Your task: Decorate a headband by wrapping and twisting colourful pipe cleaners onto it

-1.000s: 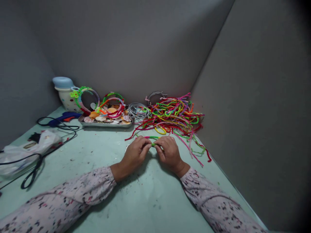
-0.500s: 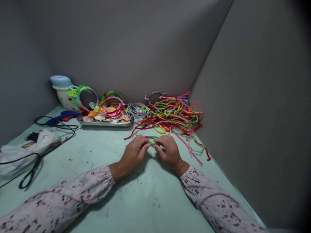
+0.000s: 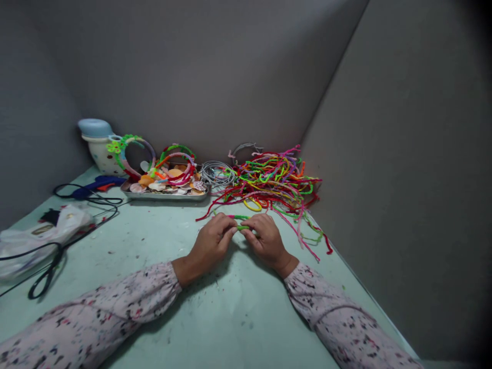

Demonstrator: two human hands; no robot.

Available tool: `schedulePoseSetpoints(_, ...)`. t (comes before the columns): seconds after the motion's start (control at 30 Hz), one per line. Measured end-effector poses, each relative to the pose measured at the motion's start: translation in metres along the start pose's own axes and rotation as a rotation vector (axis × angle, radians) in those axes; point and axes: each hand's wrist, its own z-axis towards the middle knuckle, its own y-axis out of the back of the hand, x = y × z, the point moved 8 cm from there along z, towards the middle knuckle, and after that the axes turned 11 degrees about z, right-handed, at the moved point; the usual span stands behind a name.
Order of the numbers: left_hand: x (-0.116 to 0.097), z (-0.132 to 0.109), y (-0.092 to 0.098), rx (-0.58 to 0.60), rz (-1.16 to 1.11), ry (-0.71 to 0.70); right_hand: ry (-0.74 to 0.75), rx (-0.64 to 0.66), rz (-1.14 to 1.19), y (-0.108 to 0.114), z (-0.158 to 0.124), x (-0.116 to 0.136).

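Observation:
Over the middle of the table, my left hand (image 3: 217, 237) and my right hand (image 3: 266, 238) face each other, thumbs and fingers pinched. Between their fingertips runs a short stretch of green pipe cleaner (image 3: 242, 227), gripped from both sides. Just behind it a pink and green fuzzy strand (image 3: 239, 217) spans the gap between the hands. My fingers hide whether the two belong to one ring. A tangled heap of coloured pipe cleaners (image 3: 277, 174) lies beyond my right hand, with a yellow ring (image 3: 252, 205) at its front edge.
A metal tray (image 3: 169, 197) of seashells and wrapped hoops stands at the back, beside a coil of grey wire (image 3: 219, 173). To the left are a lidded cup (image 3: 100, 148), a blue tool (image 3: 98, 185), a black cable (image 3: 59, 256) and a white plastic bag (image 3: 71, 225). Walls border the table.
Both hands stay in nearly the same place, pinching the green pipe cleaner. The right fingertips have shifted very slightly left; the whole view has also moved a little.

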Motion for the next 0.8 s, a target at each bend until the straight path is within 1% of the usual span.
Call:
schedulePoseSetpoints(0.27,0.0029,0.0007,-0.0023,0.026,0.023,0.035,-0.067,-0.012,0.011,0.0012,-0.0008,-0.0056)
schedulePoseSetpoints(0.47,0.0038,0.0016,-0.0017,0.013,0.037,0.035,-0.066,-0.026,-0.009,0.0031,-0.0001,-0.0023)
schedulePoseSetpoints(0.6,0.0037,0.0015,-0.0002,-0.001,0.034,0.034,-0.086,-0.028,0.055,0.0021,-0.0007,-0.0028)
schedulePoseSetpoints(0.73,0.0039,0.0008,-0.0014,0.024,0.027,0.04,-0.128,-0.017,0.125,-0.0005,-0.0024,-0.0063)
schedulePoseSetpoints(0.8,0.004,0.0007,-0.0022,0.035,0.021,0.04,-0.123,-0.01,0.158,-0.0016,-0.0025,-0.0055)
